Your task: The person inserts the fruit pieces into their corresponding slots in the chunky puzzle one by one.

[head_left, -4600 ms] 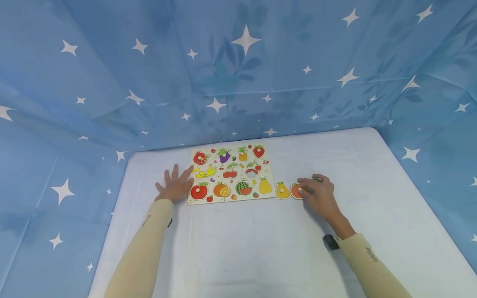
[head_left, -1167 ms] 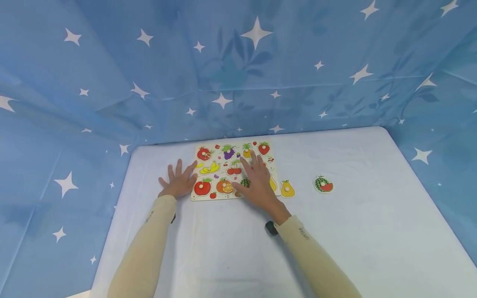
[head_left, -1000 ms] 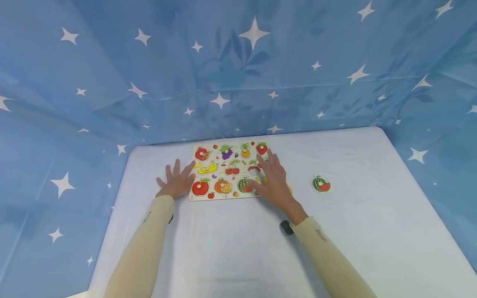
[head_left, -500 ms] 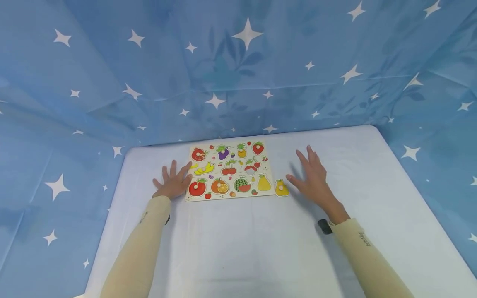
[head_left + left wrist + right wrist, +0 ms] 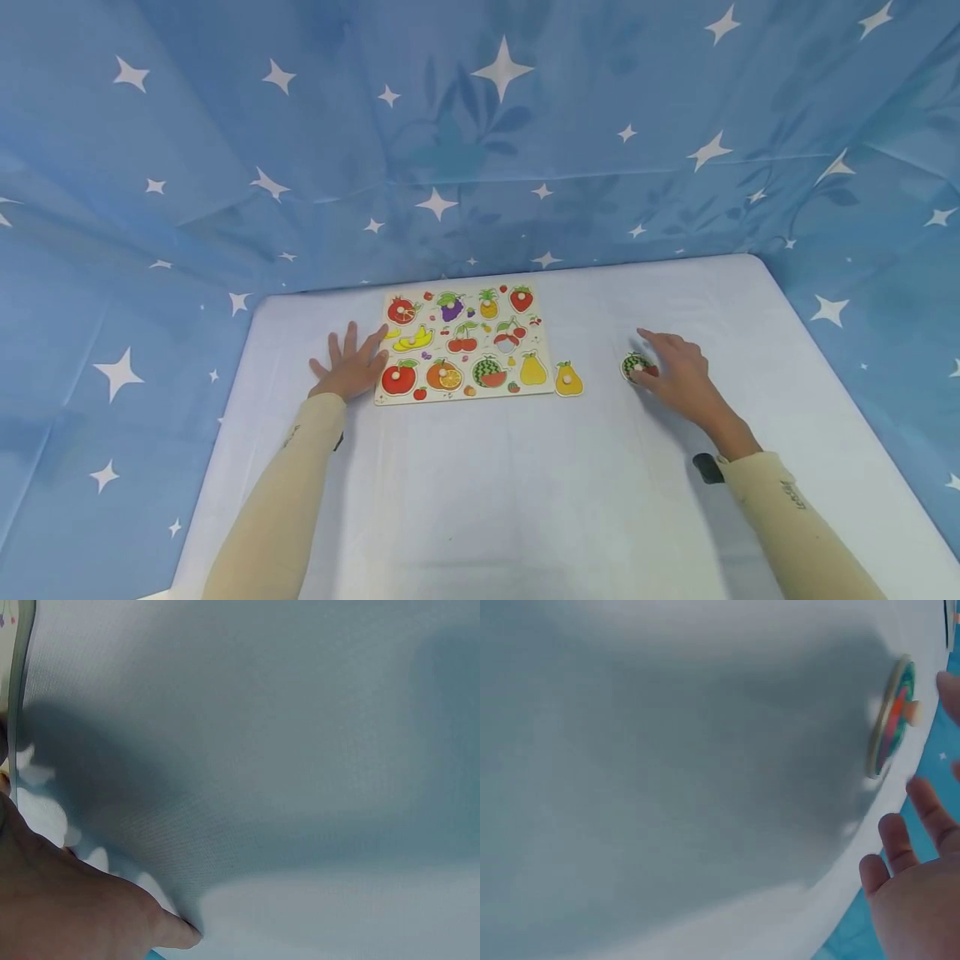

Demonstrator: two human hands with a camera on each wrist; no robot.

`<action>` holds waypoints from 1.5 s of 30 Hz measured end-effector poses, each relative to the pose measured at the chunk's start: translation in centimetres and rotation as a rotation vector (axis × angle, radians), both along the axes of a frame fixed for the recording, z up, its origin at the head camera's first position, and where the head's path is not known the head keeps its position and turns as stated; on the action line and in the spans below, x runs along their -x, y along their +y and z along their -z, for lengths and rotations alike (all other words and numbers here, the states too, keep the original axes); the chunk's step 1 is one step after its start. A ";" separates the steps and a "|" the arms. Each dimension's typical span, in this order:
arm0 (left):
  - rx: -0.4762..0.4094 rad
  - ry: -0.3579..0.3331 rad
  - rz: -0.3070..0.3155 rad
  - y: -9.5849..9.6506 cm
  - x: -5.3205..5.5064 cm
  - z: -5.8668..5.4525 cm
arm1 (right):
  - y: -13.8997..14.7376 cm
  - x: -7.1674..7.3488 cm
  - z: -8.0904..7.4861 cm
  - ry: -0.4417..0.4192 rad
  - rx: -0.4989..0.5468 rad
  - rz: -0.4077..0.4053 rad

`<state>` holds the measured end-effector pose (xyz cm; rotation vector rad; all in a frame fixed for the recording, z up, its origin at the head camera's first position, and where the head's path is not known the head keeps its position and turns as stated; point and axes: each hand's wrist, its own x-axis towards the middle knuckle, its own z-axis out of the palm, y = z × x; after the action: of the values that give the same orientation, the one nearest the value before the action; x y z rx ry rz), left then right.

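A wooden fruit puzzle board (image 5: 468, 398) lies on the table. My left hand (image 5: 348, 372) rests at its left edge with fingers spread, the fingertips touching the board's side. To the right, a loose watermelon puzzle piece (image 5: 636, 364) with a small knob lies on the cloth. Over it hovers my right hand (image 5: 678, 375), thumb and forefinger reaching toward the knob; the right wrist view shows the fingers (image 5: 896, 840) apart from the piece (image 5: 893, 720). A loose pear piece (image 5: 568, 380) sits beside the board's lower right corner. The pear slot (image 5: 533, 369) shows a printed pear without a knob.
White cloth covers the table (image 5: 480, 492). Behind and at both sides hangs a blue curtain (image 5: 315, 125) with white stars. Other knobbed pieces, such as an apple (image 5: 398, 379), an orange (image 5: 444, 377) and bananas (image 5: 413, 339), sit in the board.
The orange piece, loose under my right hand at first, now sits in the board. My right hand has moved from the board rightward to the watermelon piece. My left hand stays at the board's edge.
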<state>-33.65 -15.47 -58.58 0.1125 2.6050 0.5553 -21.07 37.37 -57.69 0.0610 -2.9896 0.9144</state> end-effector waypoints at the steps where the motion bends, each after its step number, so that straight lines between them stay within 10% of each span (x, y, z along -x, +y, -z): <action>1: 0.004 -0.005 0.002 0.0 0.0 0.0 | 0.1 -0.1 0.1 0.006 0.000 -0.004; 25: 0.018 -0.019 0.011 -0.2 0.3 0.2 | -1.4 0.7 0.6 0.005 0.035 0.002; 45: 0.023 -0.014 0.004 -0.2 0.4 0.4 | -10.8 4.5 -0.8 -0.011 0.048 -0.066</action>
<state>-34.03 -15.71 -58.95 0.1064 2.5963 0.5221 -25.60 26.56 -56.84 0.1550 -2.9908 0.9962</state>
